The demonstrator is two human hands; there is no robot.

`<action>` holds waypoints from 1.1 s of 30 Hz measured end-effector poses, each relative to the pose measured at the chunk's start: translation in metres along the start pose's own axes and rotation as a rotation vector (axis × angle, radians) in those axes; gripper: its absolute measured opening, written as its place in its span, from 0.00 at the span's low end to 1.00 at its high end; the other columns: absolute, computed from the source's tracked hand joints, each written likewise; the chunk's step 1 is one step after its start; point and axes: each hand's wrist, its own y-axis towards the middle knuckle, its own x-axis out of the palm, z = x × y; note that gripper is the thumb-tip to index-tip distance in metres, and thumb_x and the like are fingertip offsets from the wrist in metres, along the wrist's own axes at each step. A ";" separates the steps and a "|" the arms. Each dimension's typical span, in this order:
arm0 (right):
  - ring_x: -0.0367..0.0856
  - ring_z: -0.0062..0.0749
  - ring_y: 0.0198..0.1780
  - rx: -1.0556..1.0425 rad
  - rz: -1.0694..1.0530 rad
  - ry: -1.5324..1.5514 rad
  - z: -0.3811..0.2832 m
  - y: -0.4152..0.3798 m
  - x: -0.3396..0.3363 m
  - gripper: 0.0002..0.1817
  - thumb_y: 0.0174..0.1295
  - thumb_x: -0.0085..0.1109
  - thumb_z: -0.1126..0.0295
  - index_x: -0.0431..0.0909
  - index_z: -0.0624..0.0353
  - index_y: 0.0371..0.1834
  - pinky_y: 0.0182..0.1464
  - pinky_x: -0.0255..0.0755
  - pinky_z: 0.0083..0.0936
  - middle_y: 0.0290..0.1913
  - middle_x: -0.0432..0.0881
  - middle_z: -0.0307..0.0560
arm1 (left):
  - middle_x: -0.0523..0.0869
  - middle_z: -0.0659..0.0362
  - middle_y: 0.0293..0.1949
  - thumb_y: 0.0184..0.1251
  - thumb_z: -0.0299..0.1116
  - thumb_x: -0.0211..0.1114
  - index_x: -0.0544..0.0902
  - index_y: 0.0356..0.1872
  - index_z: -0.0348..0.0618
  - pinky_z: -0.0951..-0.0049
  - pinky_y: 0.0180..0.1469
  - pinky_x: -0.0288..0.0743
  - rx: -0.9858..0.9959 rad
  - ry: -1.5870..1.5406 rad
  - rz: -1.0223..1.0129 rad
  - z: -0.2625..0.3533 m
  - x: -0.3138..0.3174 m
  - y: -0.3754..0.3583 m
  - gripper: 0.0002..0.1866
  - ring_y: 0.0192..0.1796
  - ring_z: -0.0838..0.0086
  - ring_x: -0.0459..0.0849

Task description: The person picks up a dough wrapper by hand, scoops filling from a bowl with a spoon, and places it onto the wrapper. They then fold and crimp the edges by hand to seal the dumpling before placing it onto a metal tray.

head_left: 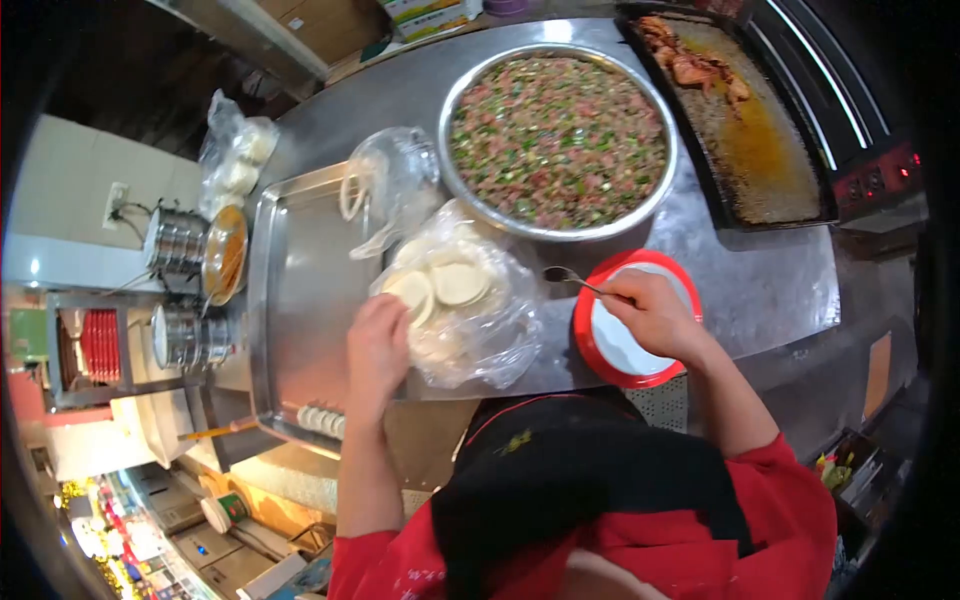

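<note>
My right hand (650, 315) grips a small metal spoon (572, 277) above a red-rimmed bowl (692, 283) with a pale inside. My left hand (379, 335) has its fingers drawn together beside the round white dough wrappers (459, 283); whether anything is between the fingertips is hidden. These wrappers lie in a clear plastic bag (500, 345). Behind them stands a wide metal bowl (660, 175) of minced meat mixed with green bits. On the left is a metal tray (310, 270), with a short row of small white dumplings (322, 419) along its near edge.
At the back right is a dark baking tray (690, 165) with browned meat and oil. Another clear plastic bag (400, 180) lies between tray and meat bowl. Farther left are a bag of white pieces (240, 165), an orange-filled bowl (226, 255) and metal canisters (178, 240).
</note>
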 end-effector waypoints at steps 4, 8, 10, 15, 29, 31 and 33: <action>0.76 0.53 0.30 -0.070 0.059 -0.130 0.002 0.033 -0.022 0.07 0.56 0.56 0.72 0.78 0.66 0.28 0.32 0.68 0.40 0.26 0.77 0.57 | 0.79 0.51 0.46 0.60 0.23 0.62 0.83 0.38 0.38 0.69 0.48 0.73 -0.047 0.272 0.375 0.025 -0.036 0.004 0.07 0.45 0.60 0.80; 0.78 0.53 0.29 -0.083 0.183 -0.402 0.008 0.056 -0.034 0.05 0.51 0.54 0.75 0.73 0.63 0.21 0.30 0.69 0.43 0.26 0.77 0.56 | 0.80 0.57 0.43 0.65 0.22 0.58 0.82 0.43 0.40 0.73 0.45 0.74 -0.122 0.038 0.667 0.027 -0.065 -0.001 0.08 0.42 0.70 0.80; 0.79 0.53 0.31 -0.179 0.308 -0.565 0.004 0.064 -0.033 0.03 0.51 0.54 0.74 0.74 0.61 0.23 0.32 0.71 0.45 0.27 0.78 0.55 | 0.79 0.61 0.42 0.67 0.19 0.55 0.79 0.48 0.42 0.76 0.46 0.76 -0.118 -0.450 0.724 0.018 -0.064 0.001 0.12 0.43 0.78 0.79; 0.82 0.46 0.32 -0.294 0.221 -0.825 0.007 0.088 -0.014 0.04 0.49 0.56 0.74 0.76 0.60 0.28 0.34 0.75 0.44 0.29 0.80 0.47 | 0.82 0.52 0.46 0.72 0.32 0.52 0.75 0.49 0.41 0.63 0.53 0.78 -0.316 -1.541 0.307 0.018 -0.036 0.008 0.10 0.49 0.65 0.82; 0.81 0.54 0.31 -0.089 -0.137 -0.794 -0.005 0.096 -0.039 0.04 0.49 0.56 0.72 0.79 0.60 0.25 0.33 0.73 0.46 0.24 0.80 0.55 | 0.77 0.44 0.51 0.70 0.33 0.55 0.65 0.61 0.34 0.54 0.61 0.71 -0.798 -1.869 -0.582 0.063 0.046 0.018 0.22 0.56 0.51 0.77; 0.81 0.55 0.31 -0.089 -0.055 -0.757 0.001 0.100 -0.040 0.04 0.49 0.56 0.72 0.78 0.60 0.24 0.33 0.73 0.46 0.23 0.79 0.56 | 0.77 0.43 0.52 0.72 0.33 0.53 0.65 0.61 0.33 0.54 0.62 0.70 -0.896 -1.830 -0.649 0.065 0.056 0.023 0.21 0.57 0.51 0.76; 0.79 0.56 0.29 -0.089 -0.139 -0.651 0.007 0.104 -0.043 0.05 0.49 0.55 0.73 0.78 0.61 0.22 0.32 0.72 0.45 0.22 0.78 0.57 | 0.76 0.42 0.54 0.73 0.33 0.51 0.64 0.61 0.33 0.54 0.63 0.69 -0.994 -1.786 -0.714 0.068 0.066 0.026 0.21 0.59 0.51 0.75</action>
